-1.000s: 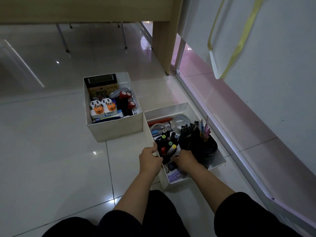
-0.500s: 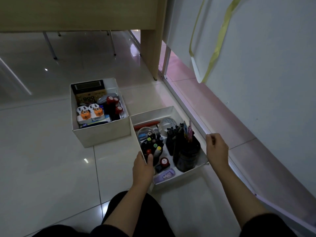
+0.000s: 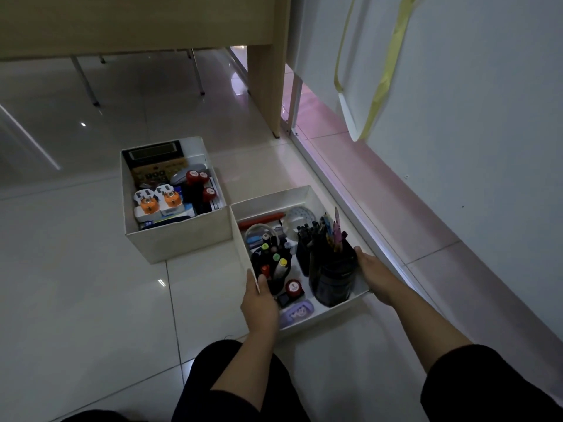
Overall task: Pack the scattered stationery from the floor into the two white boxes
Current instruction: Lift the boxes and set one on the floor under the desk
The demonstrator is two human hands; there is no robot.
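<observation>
Two white boxes stand on the tiled floor. The far box [image 3: 182, 242] holds a calculator [image 3: 152, 156], orange-and-white plugs and red-capped items. The near box [image 3: 274, 197] holds a black pen cup [image 3: 333, 280] full of pens, a cup of markers [image 3: 272, 269], a red stamp [image 3: 293, 287] and a purple case [image 3: 297, 312]. My left hand [image 3: 259, 303] grips the near box's left wall, thumb inside. My right hand [image 3: 376, 277] holds the box's right wall beside the pen cup.
A wooden desk leg [image 3: 265, 86] stands behind the boxes. A white wall with a hanging bag [image 3: 362, 95] and a metal floor rail [image 3: 350, 208] run along the right. Metal chair legs [image 3: 85, 80] stand at the back left. My dark-clothed knees are at the bottom.
My right hand left the inside of the near box, swung out to the right, and now holds the box's right wall. My left hand stays on the left wall.
</observation>
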